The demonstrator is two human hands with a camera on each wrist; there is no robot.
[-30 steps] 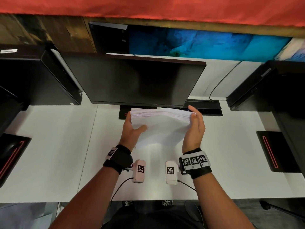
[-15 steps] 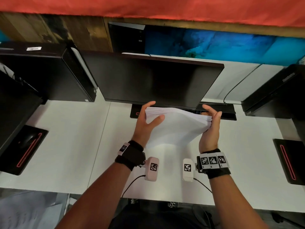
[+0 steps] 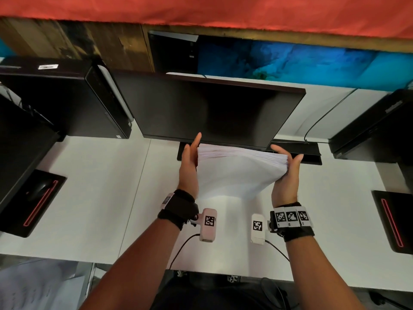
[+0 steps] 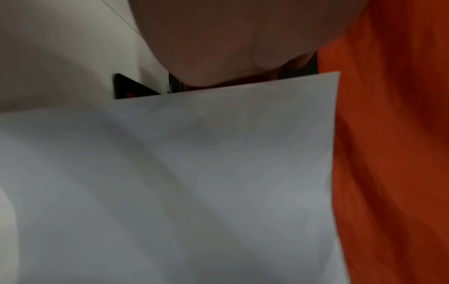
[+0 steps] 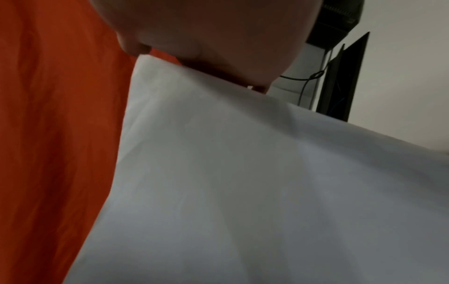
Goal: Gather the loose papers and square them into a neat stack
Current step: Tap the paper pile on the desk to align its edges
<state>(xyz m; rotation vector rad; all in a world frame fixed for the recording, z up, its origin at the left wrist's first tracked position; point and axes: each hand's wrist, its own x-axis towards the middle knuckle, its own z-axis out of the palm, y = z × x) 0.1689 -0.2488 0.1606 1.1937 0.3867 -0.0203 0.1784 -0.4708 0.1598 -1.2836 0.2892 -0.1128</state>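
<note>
A thick stack of white papers stands on edge on the white desk, just in front of the monitor, its face bowed toward me. My left hand lies flat against the stack's left edge with the fingers straight and pointing up. My right hand cups the right edge, with fingers curled round the top corner. The wrist views are blurred. In the left one the paper sits under my palm. In the right one the sheet is under my right palm.
A dark monitor stands right behind the stack, on a black base. Black computer towers sit at left and right. A mouse pad with a mouse lies at left and another pad at right. A cable runs behind.
My left thumb has come off the front of the stack and that hand now lies flat against the left edge. The right hand stays on the right edge.
</note>
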